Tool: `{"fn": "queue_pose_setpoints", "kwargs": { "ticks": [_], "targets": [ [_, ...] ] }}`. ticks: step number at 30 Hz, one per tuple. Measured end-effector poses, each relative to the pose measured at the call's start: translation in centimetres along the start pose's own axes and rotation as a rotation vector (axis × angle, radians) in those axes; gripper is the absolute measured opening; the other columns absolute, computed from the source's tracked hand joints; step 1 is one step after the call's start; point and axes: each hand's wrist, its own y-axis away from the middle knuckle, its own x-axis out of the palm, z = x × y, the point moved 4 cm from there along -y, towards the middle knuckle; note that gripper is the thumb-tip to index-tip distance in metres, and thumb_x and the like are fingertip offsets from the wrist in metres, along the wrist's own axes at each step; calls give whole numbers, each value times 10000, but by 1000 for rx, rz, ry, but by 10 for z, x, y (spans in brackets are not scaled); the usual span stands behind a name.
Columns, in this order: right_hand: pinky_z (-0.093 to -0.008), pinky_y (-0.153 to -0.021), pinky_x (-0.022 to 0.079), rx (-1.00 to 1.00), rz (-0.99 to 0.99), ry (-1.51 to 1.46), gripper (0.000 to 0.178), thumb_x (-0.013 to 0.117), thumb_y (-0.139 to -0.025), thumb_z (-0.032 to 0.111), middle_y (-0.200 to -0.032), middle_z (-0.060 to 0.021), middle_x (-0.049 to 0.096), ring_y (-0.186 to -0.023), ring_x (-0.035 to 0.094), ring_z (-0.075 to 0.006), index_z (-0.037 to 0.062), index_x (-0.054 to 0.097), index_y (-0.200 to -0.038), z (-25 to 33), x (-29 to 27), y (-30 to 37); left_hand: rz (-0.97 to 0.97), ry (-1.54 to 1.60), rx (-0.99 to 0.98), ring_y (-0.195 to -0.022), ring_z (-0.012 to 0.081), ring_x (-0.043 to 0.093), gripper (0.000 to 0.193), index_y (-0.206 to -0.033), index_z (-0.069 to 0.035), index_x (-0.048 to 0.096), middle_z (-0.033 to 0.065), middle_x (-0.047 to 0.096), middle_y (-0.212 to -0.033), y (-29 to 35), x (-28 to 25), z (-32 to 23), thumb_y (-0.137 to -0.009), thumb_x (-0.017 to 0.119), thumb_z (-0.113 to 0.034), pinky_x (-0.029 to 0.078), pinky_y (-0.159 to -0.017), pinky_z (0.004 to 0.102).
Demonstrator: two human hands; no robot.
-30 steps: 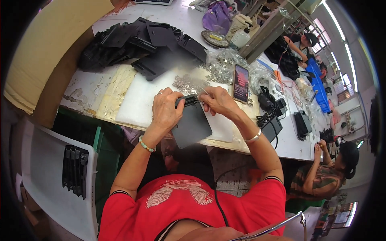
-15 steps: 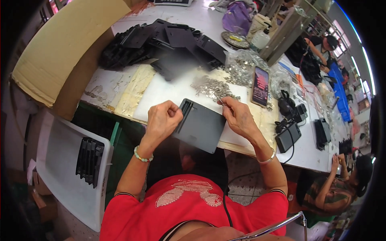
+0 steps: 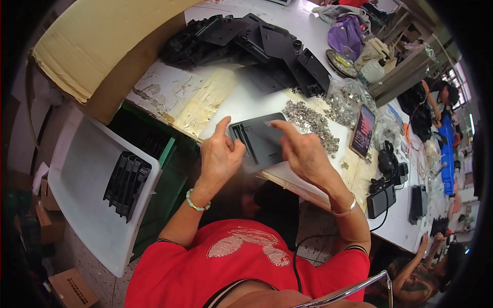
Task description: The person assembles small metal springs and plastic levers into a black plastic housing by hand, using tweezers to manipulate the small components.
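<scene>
A flat dark grey plastic panel with a slotted strip along its left side lies at the front edge of the table. My left hand is beside its left edge, index finger raised, thumb apart and the other fingers curled. Over the panel's right part, my right hand stretches its index finger to the far edge, the other fingers bent under. A faint shiny spot shows at that fingertip, too small to name. Just beyond the right hand is a heap of small metal pieces.
Black plastic parts pile up at the back, beside a cardboard box. A phone, a plastic bag of metal pieces and black power adapters are at right. More black parts sit in a white tray at left.
The view has swung, so the table things stand further right. The panel has turned slightly counterclockwise. My right index finger has moved from beside the panel onto its far edge; my left fingers have spread.
</scene>
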Motion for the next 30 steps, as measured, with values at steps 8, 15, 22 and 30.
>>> {"fn": "queue_pose_setpoints", "kwargs": {
  "ticks": [8,15,22,30],
  "targets": [
    [-412,-562,501,-125,54,-10,250,623,-897,36,-719,-224,646,-629,662,-386,59,664,-1142,-6,39,-17,192,156,-100,-429,104,573,330,-1259,76,554,56,605,-612,-2,7,7,-958,601,-52,388,-333,250],
    [-398,-560,502,-135,112,41,274,634,-864,20,-724,-219,646,-618,653,-380,62,701,-1126,1,42,-24,249,363,-227,-438,91,560,263,-1206,68,585,60,631,-657,-7,5,5,-970,595,-49,357,-343,223],
    [-470,-562,520,-185,89,161,302,596,-849,43,-753,-199,680,-663,665,-405,55,652,-1146,10,47,-18,310,486,-309,-460,139,626,234,-1148,75,586,93,656,-651,-10,4,13,-934,607,-18,436,-388,268],
    [-402,-516,530,-329,186,592,507,623,-838,113,-724,-161,646,-578,675,-308,-67,547,-1306,20,54,-12,258,457,-250,-468,98,596,325,-1248,92,571,73,640,-685,-5,7,14,-945,629,-7,404,-357,209]
  ]
}}
